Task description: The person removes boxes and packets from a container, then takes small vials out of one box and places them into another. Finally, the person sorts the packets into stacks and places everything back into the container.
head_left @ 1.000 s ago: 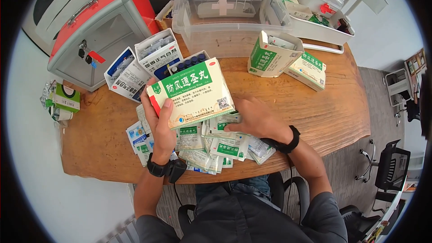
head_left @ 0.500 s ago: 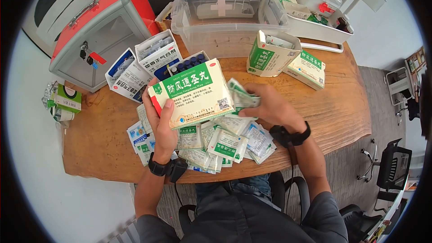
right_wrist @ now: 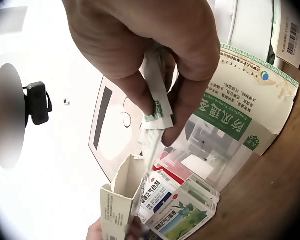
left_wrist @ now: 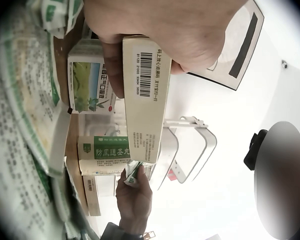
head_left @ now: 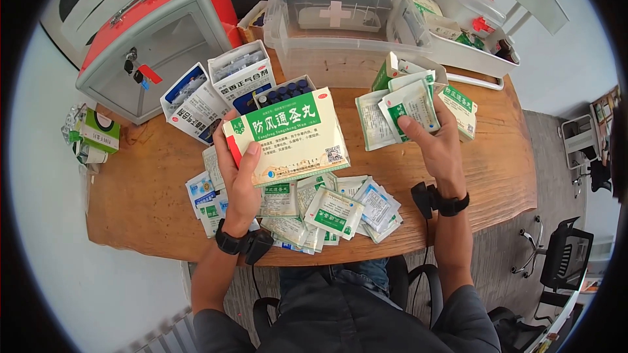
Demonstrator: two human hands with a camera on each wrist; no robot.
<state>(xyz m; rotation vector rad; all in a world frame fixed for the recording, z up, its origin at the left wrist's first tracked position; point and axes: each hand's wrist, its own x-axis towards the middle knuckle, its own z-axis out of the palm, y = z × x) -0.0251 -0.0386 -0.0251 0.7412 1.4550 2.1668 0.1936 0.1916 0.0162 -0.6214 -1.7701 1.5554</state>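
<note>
My left hand (head_left: 241, 186) grips a cream-and-green medicine box (head_left: 294, 134), thumb across its printed front, held tilted above the table. The right wrist view shows an open end on this box (right_wrist: 116, 207). My right hand (head_left: 439, 147) pinches a few flat medicine sachets (head_left: 413, 112), fanned out, thumb on top. They overlap an open medicine box (head_left: 384, 73) standing at the back right and hide much of it. A loose pile of sachets (head_left: 333, 212) lies on the table below and between my hands.
Behind the left hand stand open white-and-blue boxes (head_left: 243, 78), one with dark-capped vials (head_left: 288, 91). A red-and-grey cabinet (head_left: 157, 46) is at the left, a clear plastic bin (head_left: 353, 59) at the back. Another green-and-cream box (head_left: 461, 111) lies at the right.
My right hand has picked sachets up from the pile and carried them right and away from me, beside the standing box. The left hand still holds its box in nearly the same place.
</note>
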